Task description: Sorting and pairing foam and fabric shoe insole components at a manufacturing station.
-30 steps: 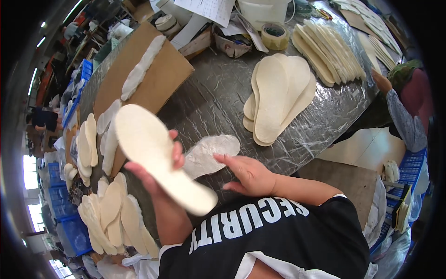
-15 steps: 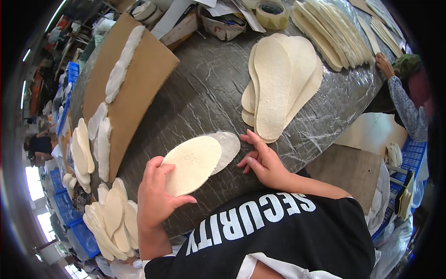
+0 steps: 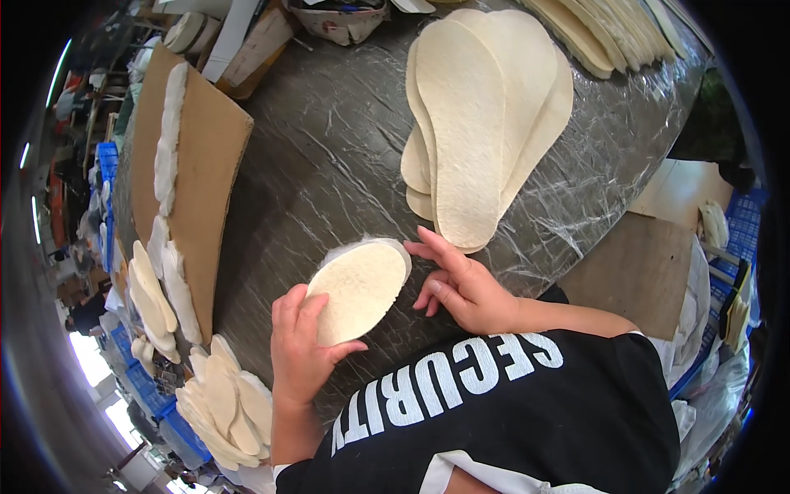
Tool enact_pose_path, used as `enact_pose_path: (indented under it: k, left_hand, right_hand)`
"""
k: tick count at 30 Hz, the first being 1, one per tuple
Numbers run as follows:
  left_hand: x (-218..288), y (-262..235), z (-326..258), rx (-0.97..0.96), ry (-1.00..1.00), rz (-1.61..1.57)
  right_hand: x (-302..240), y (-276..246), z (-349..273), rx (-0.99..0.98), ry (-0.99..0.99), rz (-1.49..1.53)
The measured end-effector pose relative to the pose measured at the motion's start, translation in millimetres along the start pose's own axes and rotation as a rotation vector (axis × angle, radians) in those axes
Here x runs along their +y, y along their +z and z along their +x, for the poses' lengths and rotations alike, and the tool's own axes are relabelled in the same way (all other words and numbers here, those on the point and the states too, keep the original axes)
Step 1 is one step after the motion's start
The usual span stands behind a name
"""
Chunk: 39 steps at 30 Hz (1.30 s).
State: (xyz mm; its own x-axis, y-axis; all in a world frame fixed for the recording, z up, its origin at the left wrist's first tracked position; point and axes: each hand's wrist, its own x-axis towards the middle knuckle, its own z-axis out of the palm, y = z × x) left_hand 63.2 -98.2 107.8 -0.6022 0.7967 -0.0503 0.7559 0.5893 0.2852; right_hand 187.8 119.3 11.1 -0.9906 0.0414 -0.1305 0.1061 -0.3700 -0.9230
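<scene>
My left hand is closed on the near-left end of a cream felt insole, thumb along its lower edge and fingers on top. The insole lies over a thinner whitish fuzzy piece, which shows only as a narrow rim along the far and right edges. My right hand is beside the far end, fingers apart and holding nothing; its fingertips are close to the rim, and I cannot tell if they touch. Just beyond it, a fanned pile of cream insoles lies with its narrow end toward me.
Wrinkled clear film covers the dark table. On the left stands a brown cardboard sheet with a strip of white wadding, and nearer me a heap of insoles. More insoles are stacked at the far right.
My left hand has brought the felt insole right, so it now covers most of the fuzzy piece. My right hand stays open nearby. The whole view has shifted, and the co-worker's arm is out of sight.
</scene>
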Motion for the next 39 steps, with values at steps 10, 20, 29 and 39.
enact_pose_path:
  k: [10, 20, 29, 39]
  left_hand:
    - [-6, 7, 2, -0.05, -0.009, -0.003]
    - [-8, 10, 3, -0.056, -0.014, -0.022]
    - [-8, 11, 5, -0.067, -0.009, -0.002]
    - [-6, 11, 9, -0.094, -0.012, 0.007]
  right_hand:
    - [-2, -2, 1, -0.046, 0.035, 0.035]
    - [-3, -2, 1, -0.051, 0.047, 0.032]
    - [-4, -3, 2, -0.059, 0.043, 0.028]
    - [-3, -2, 2, -0.056, 0.05, 0.063]
